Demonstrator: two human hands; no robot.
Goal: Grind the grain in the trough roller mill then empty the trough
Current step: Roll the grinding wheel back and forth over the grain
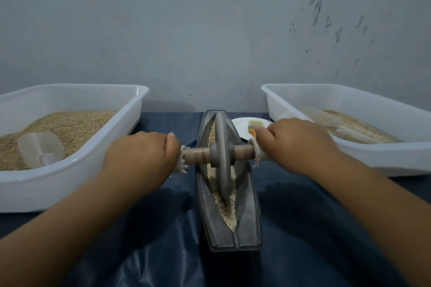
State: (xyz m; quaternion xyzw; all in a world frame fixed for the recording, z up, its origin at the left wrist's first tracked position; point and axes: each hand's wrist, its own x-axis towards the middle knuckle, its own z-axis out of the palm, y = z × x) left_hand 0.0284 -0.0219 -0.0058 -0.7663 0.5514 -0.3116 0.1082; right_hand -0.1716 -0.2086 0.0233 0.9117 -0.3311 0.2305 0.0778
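Observation:
A grey boat-shaped trough (247,223) lies lengthwise in front of me on a dark blue cloth. A grey roller wheel (221,158) stands upright in it, about midway along, on a wooden axle (198,155) wrapped with white cloth at both ends. My left hand (142,156) grips the left end of the axle. My right hand (296,142) grips the right end. Pale grain (227,212) lies in the groove, cracked and crumbly on the near side of the wheel and more whole-looking beyond it.
A white tub (77,170) at the left holds grain and a clear scoop (40,148). A second white tub (396,158) at the right holds grain and another scoop (326,119). A white plate (240,127) with a small brush (253,127) sits behind the trough. A grey wall stands close behind.

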